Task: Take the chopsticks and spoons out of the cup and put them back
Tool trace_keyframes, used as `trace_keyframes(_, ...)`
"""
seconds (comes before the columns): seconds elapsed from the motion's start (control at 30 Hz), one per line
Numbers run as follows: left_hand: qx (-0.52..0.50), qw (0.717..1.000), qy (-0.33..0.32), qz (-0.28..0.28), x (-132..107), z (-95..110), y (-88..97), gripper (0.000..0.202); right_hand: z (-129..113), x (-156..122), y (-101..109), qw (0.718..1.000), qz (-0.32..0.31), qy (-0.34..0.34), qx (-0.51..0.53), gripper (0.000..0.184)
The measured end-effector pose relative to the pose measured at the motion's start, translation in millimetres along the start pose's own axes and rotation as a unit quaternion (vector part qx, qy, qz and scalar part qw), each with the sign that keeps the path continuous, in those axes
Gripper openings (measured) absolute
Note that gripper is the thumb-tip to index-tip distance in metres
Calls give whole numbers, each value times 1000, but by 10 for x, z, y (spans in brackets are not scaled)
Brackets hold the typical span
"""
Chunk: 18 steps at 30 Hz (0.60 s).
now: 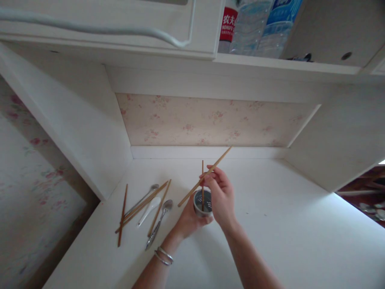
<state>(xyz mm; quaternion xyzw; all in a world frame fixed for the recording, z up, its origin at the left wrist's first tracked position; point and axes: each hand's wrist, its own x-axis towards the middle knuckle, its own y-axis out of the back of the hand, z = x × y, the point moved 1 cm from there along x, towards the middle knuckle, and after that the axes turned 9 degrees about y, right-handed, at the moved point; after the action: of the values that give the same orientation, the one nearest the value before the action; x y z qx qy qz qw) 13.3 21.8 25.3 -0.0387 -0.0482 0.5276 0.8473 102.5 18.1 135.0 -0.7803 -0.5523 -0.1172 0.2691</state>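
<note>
Bangles (164, 256) ring the left hand's (188, 220) wrist; that hand wraps a metal cup (198, 208) holding 1 upright chopstick (202, 176). Above the cup, the right hand (221, 196) pinches a tilted chopstick (222, 157). Loose chopsticks (141, 207) and spoons (167, 205) lie left of the cup; the white desktop (285, 224) runs wide to its right.

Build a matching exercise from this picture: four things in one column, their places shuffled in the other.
Things
1. metal cup
2. slanted chopstick
3. white spoon
4. water bottles

Places
A. on the shelf overhead
B. held in the left hand
C. lying on the desk among loose chopsticks
D. pinched in the right hand, above the cup

Pairs: 1-B, 2-D, 3-C, 4-A
</note>
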Motion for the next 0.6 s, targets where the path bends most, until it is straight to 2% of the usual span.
trace_keyframes(0.1,-7,1000,8,4,-1,0,-12,75,5,258,297,999,27,-26,-39,20)
trace_keyframes(0.23,-4,1000,18,9,-11,-31,3,77,170,393,523,992,10,-27,-127,29)
trace_keyframes(0.43,-31,999,20,7,12,-80,-21,76,425,260,576,955,-98,-29,-279,36)
trace_keyframes(0.6,-59,998,11,4,36,-97,-36,82,509,146,575,931,-138,-12,-338,36)
